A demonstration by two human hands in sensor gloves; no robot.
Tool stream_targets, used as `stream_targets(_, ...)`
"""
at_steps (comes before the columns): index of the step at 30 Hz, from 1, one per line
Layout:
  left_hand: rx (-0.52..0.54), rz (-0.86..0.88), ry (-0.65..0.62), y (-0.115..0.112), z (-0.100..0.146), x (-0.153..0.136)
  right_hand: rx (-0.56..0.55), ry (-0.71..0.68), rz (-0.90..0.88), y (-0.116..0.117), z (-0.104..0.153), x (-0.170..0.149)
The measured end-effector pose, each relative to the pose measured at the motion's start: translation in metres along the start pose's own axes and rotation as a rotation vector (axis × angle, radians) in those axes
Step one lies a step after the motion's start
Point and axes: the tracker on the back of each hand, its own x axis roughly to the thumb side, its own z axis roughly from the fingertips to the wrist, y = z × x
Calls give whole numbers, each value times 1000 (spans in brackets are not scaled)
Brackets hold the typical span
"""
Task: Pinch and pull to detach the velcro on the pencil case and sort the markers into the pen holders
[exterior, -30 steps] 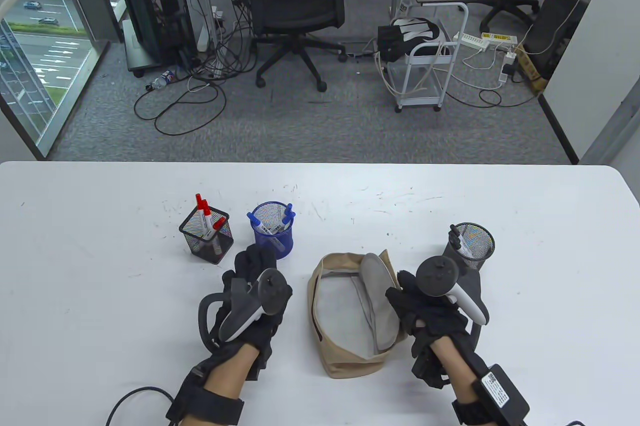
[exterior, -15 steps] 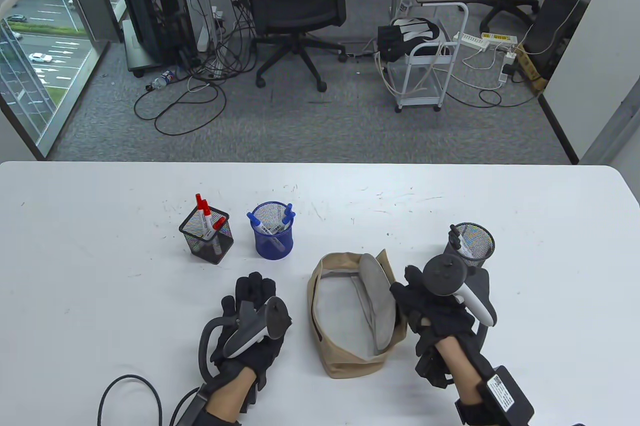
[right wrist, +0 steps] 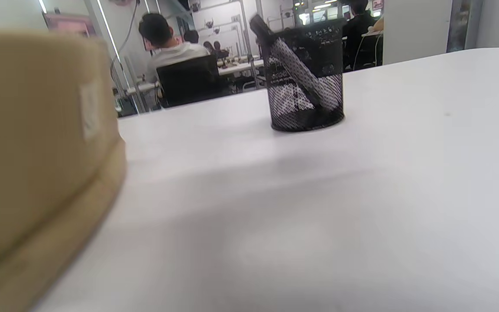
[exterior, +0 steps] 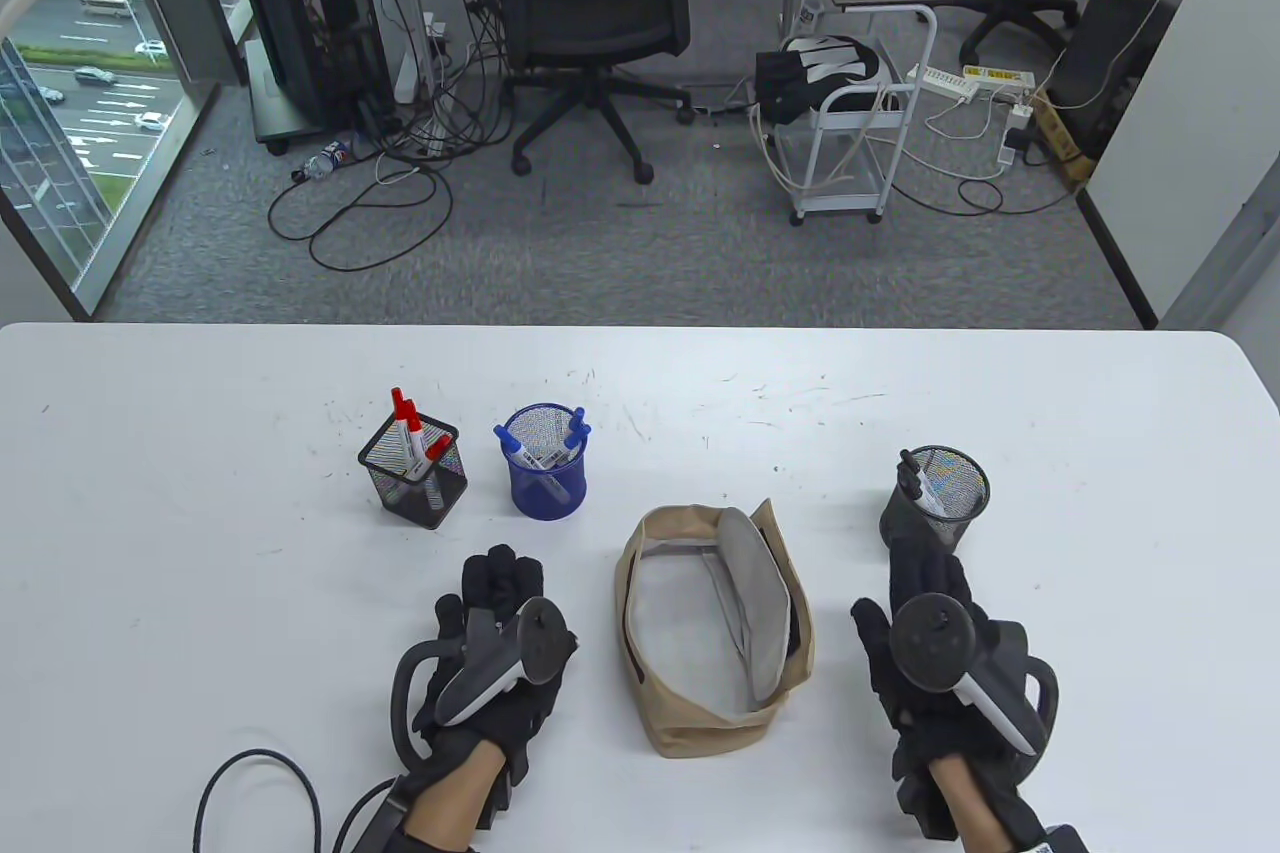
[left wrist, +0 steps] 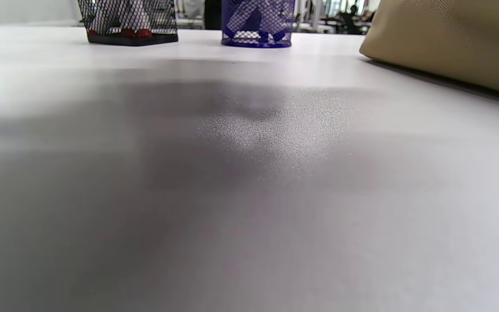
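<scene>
Open pencil case (exterior: 715,633) between flat left hand (exterior: 495,633), flat right hand (exterior: 935,653), apart

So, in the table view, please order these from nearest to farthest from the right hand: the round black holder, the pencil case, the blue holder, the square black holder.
From the right hand:
1. Round black holder, just beyond its fingertips.
2. Pencil case, to its left; nearly as close.
3. Blue holder, farther left.
4. Square black holder, leftmost.
</scene>
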Motion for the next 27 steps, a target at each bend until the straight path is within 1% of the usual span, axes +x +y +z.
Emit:
stream_targets(2, 5, 7, 9, -2, 2, 0, 59, 24, 79, 25, -6, -8)
stream_targets(4, 6, 17, 16, -3, 3, -2, 174, 15, 84, 40, -11, -13)
stream_targets(7, 2, 30, 27, -4, 6, -5, 192, 56, 78, 50, -16, -19)
stream_targets(8, 5, 31, 30, -4, 7, -6, 213, 60, 83, 51, -17, -21)
stream_targets(11, -1, 52, 33, -4, 8, -8, 222, 68, 64, 54, -19, -23)
stream_targets(18, -8, 46, 29, -4, 7, -7, 206, 54, 38, 52, -20, -19)
stream_targets(27, -20, 36, 28, -5, 5, -5, 231, 38, 11, 54, -21, -17)
